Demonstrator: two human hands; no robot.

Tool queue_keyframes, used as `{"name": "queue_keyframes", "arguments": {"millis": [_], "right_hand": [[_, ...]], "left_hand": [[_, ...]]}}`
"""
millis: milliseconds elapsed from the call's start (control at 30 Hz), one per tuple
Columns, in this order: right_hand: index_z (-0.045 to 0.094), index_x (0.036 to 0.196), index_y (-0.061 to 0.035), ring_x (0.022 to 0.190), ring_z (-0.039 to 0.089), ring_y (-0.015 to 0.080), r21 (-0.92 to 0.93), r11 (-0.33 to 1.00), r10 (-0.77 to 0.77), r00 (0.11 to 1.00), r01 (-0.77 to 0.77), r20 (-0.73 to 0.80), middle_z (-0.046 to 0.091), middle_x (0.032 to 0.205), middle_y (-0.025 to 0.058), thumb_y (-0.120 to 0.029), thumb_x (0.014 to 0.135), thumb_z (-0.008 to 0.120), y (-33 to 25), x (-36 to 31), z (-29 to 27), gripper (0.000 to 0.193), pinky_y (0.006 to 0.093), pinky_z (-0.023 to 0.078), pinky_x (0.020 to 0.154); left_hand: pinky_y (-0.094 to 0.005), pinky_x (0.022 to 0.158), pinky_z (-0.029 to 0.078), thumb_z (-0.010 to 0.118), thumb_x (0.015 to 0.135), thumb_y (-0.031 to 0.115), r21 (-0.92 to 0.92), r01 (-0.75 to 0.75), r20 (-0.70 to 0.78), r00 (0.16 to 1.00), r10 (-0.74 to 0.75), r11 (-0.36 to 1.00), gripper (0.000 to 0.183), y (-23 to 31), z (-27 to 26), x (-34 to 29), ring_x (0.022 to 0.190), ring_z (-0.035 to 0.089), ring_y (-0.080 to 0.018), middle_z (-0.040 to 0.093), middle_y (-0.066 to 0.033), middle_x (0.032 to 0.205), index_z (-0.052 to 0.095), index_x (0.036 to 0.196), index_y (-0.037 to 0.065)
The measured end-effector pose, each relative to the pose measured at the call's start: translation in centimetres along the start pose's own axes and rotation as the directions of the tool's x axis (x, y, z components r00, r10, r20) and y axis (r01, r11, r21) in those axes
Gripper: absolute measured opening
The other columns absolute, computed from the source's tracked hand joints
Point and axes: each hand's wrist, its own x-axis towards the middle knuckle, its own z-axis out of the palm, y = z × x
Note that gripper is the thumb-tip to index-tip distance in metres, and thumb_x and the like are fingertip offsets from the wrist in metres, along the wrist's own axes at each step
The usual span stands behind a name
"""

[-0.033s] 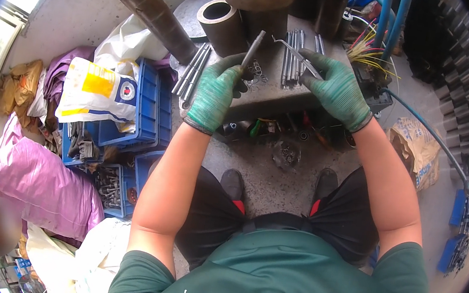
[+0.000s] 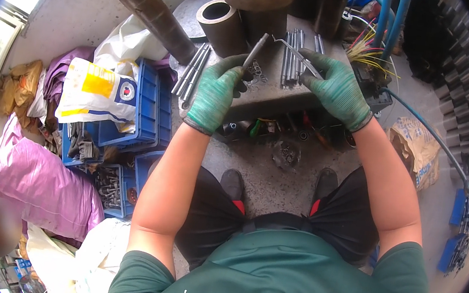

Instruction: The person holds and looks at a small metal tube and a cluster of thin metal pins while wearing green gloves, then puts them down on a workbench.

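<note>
At the worktop's (image 2: 270, 93) near edge, left hand (image 2: 215, 94) had fingers clamped on one metal rod (image 2: 255, 51), right hand (image 2: 341, 94) on one hooked pick (image 2: 307, 62); rod tip shifted slightly rightward.

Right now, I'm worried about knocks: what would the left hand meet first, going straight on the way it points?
Probably the thick metal post: the rod held in the left hand points toward it and would likely touch first. The gap's depth is unclear.
</note>
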Motion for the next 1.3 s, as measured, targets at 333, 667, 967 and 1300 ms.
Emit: {"name": "queue_keyframes", "arguments": {"millis": [333, 667, 967, 1300], "right_hand": [[0.066, 0.14, -0.0071, 0.101, 0.072, 0.0184, -0.058, 0.998, 0.02, 0.965, -0.005, 0.263, 0.078, 0.113, 0.0149, -0.015, 0.087, 0.071, 0.1, 0.4, -2.5, 0.054, 0.0331, 0.055, 0.096], [0.067, 0.137, -0.0027, 0.113, 0.073, 0.0285, -0.197, 0.964, -0.076, 0.898, 0.176, 0.434, 0.074, 0.125, 0.0205, -0.016, 0.081, 0.072, -1.7, -0.3, -2.2, 0.057, 0.0376, 0.055, 0.101], [0.065, 0.138, -0.0003, 0.117, 0.072, 0.0293, -0.043, 0.981, -0.15, 0.876, 0.191, 0.457, 0.074, 0.126, 0.0215, -0.015, 0.08, 0.072, -0.5, -0.2, -1.3, 0.06, 0.0381, 0.053, 0.104], [0.064, 0.141, -0.0031, 0.113, 0.073, 0.0278, 0.034, 0.984, -0.176, 0.899, 0.177, 0.4, 0.073, 0.125, 0.0214, -0.007, 0.083, 0.07, -0.5, -0.7, -0.3, 0.058, 0.0359, 0.055, 0.1]], "left_hand": [[-0.0314, 0.09, 0.056, 0.059, 0.1, 0.004, 0.27, -0.26, 0.075, 0.966, 0.249, 0.927, 0.034, -0.9, -1.0, 0.0, 0.096, 0.068, -0.0173, 0.073, -0.013, 0.111, 0.069, 0.132, 0.0], [-0.0266, 0.075, 0.057, 0.057, 0.102, 0.014, 0.038, 0.025, 0.274, 0.961, -0.034, 0.999, 0.037, 1.0, -0.7, -1.4, 0.086, 0.068, -0.013, 0.074, -0.0106, 0.104, 0.067, 0.135, 0.001], [-0.0238, 0.068, 0.053, 0.062, 0.102, 0.024, -0.057, 0.162, 0.277, 0.951, -0.14, 0.985, 0.041, 0.8, -0.6, -1.4, 0.075, 0.066, -0.0115, 0.072, -0.0072, 0.095, 0.064, 0.134, -0.002], [-0.021, 0.056, 0.047, 0.062, 0.105, 0.026, -0.203, 0.254, 0.341, 0.924, -0.175, 0.946, 0.037, 0.7, -1.6, -1.4, 0.064, 0.059, -0.0092, 0.068, -0.0033, 0.093, 0.064, 0.135, 0.004]]}}
